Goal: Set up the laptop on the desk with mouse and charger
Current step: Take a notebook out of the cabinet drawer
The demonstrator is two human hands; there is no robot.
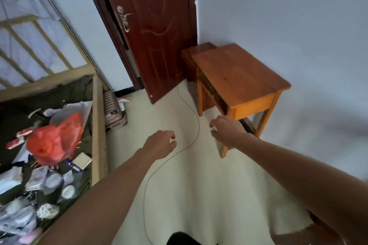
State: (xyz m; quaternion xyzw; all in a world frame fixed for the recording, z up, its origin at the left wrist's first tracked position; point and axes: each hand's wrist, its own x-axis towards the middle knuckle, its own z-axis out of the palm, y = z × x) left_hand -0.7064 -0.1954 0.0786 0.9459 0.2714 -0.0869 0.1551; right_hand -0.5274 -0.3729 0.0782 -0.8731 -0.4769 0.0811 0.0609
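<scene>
A small orange wooden desk stands against the pale wall at the right, its top bare. A thin dark cable snakes over the pale floor from the door toward me. My left hand hangs over the floor just left of the cable, fingers loosely curled, holding nothing. My right hand reaches out in front of the desk's near corner, fingers spread and bent, holding nothing. No laptop, mouse or charger brick shows in view.
A dark red door stands ajar beside the desk. At the left is a wooden bed frame heaped with a red plastic bag, boxes and packets. A ribbed suitcase sits on the floor by the bed.
</scene>
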